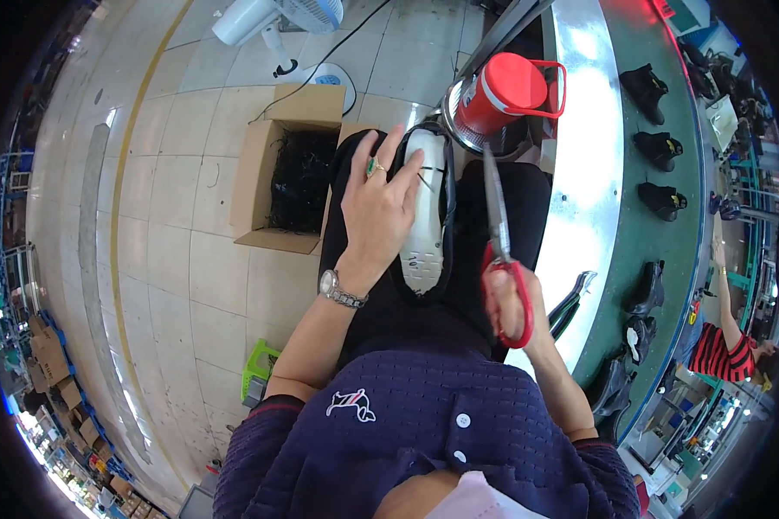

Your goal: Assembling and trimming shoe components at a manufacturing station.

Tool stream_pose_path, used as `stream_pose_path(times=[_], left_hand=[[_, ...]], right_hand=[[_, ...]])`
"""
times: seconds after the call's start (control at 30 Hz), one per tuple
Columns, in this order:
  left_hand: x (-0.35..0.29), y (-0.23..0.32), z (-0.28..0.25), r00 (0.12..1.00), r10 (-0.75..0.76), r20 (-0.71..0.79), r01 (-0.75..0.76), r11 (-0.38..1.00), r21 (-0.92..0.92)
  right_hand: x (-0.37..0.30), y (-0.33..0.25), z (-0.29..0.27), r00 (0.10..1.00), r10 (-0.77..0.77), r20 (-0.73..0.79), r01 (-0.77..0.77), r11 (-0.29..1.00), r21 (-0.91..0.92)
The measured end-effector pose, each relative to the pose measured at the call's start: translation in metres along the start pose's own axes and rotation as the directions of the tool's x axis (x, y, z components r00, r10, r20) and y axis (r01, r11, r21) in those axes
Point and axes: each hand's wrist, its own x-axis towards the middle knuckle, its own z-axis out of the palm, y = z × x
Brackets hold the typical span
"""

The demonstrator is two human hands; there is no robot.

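A black shoe upper stretched on a pale shoe last [426, 227] lies bottom side up across my lap, its long side pointing away from me. My left hand [379, 212] grips it from the left, with the thumb over the pale bottom and the other fingers toward its far left side. A dark strand crosses the bottom near the thumb. To the right of the shoe, my right hand [509, 303] holds red-handled scissors [498, 212] by the loops. Their blades point away from me, look closed together, and stay apart from the shoe.
An open cardboard box [253, 186] with black scraps stands on the floor to the left. A red jug [502, 93] sits on a stool ahead. Along the right, a metal ledge [580, 173] borders a green conveyor [636, 229] carrying several black shoes. A fan [307, 13] stands far ahead.
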Motion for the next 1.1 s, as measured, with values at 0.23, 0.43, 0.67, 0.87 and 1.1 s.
stream_pose_path(times=[0.23, 0.43, 0.67, 0.87, 1.1], left_hand=[[0.014, -0.001, -0.021, 0.923, 0.145, -0.357, -0.157, 0.988, -0.003], [0.046, -0.034, -0.090, 0.901, -0.189, -0.391, 0.195, 0.980, -0.023], [-0.015, -0.125, -0.057, 0.916, -0.346, -0.202, 0.398, 0.844, 0.360], [-0.011, 0.014, -0.006, 0.982, 0.117, 0.150, -0.129, 0.989, 0.071], [0.037, 0.043, 0.058, 0.756, 0.484, 0.440, -0.354, 0.868, -0.347]], right_hand=[[0.057, 0.100, -0.104, 0.772, -0.088, -0.629, -0.191, 0.912, -0.362], [0.067, 0.146, -0.141, 0.703, -0.354, -0.617, -0.247, 0.691, -0.679], [-0.024, 0.208, -0.112, 0.553, -0.123, -0.824, -0.605, 0.621, -0.498], [-0.036, 0.204, -0.134, 0.619, 0.213, -0.756, -0.168, 0.976, 0.138], [-0.019, 0.057, -0.100, 0.867, 0.224, -0.445, -0.101, 0.954, 0.284]])
